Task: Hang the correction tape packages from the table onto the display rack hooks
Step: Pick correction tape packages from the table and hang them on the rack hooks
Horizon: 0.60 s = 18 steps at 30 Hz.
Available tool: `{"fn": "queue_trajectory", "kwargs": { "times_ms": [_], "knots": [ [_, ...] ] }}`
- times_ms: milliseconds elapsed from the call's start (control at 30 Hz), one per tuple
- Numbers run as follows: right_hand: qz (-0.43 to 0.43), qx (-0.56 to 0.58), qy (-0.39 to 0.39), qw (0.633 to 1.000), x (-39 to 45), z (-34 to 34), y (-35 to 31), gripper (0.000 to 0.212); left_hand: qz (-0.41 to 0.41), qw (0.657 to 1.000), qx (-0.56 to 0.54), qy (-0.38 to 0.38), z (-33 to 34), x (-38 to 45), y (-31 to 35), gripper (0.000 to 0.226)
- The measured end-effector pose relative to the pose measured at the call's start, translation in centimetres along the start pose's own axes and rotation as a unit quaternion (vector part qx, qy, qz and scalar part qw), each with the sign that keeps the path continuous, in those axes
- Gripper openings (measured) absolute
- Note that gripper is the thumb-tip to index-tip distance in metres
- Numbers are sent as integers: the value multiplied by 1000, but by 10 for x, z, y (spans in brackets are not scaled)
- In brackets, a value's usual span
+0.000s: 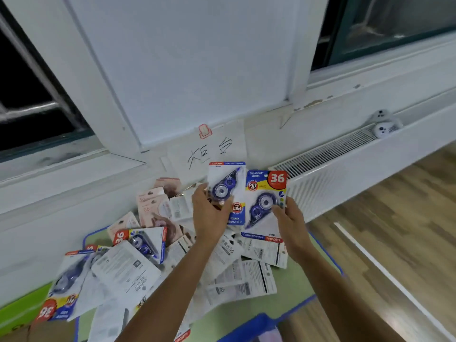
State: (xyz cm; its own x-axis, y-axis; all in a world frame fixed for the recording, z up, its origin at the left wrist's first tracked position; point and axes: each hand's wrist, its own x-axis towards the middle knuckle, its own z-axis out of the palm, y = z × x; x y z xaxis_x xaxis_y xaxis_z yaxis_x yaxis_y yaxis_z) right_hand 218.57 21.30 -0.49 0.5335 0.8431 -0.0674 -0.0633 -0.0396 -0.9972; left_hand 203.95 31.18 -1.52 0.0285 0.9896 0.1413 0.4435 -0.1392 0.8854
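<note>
Head view: both hands are raised over a heap of correction tape packages (172, 262) on a low green table (293, 280). Left hand (209, 213) grips one blue package (228, 191), thumb side across its lower half; this one is upside down, header at the bottom. Right hand (290, 220) pinches a second blue package (266, 201) by its right edge, "36" badge uppermost. The two cards sit side by side, edges touching or nearly so.

Heap below: mixed blue and pink packages (153, 206), many face down, overlapping loosely, some reaching the table's front edge.

No display rack or hooks in frame; cannot tell where they stand.

Risks, as judged:
- Inverted card in the left hand needs turning before hanging, or the hang hole will sit at the wrong end.
- Right-hand pinch is an edge hold only; a quick swing toward the rack could let the card pivot or drop.
- Forearms cross low over the loose heap; a brush could slide packages off the table.
- Hang holes look blurred; possibly hard to align on a hook.
</note>
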Motion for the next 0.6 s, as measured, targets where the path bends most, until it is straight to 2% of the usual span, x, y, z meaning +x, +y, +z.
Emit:
{"fn": "queue_trajectory", "kwargs": {
  "times_ms": [167,267,600],
  "knots": [
    [3,28,122,992,-52,-66,-10,25,59,992,-12,-111,44,-48,39,85],
    [-18,60,184,981,-89,-112,-18,26,110,976,-27,-184,77,-88,72,83],
    [-47,106,428,896,-243,-277,-20,19,209,895,-89,-383,178,-272,167,77]
  ]
}}
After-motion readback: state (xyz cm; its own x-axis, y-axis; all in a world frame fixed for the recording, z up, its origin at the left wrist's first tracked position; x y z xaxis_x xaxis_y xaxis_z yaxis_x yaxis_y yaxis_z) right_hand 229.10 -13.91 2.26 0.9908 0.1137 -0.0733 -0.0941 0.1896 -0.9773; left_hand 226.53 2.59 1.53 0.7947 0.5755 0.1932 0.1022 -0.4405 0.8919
